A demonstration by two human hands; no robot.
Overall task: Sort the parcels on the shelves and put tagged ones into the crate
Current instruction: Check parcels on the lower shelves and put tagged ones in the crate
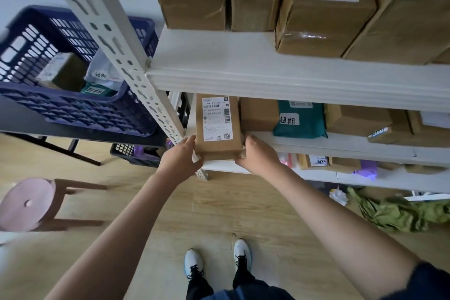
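This looks like a small parcel storeroom or pickup point, probably in an ordinary room: white metal shelves [292, 75] hold labelled cardboard boxes [323, 7] and a green mailing bag [300, 120], a blue crate [73, 109] sits on a dark table [29, 122], and the floor [219, 207] is wood.

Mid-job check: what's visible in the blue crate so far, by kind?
Brown box: 1
White bag: 1
Green bag: 1
Total visible in crate: 3
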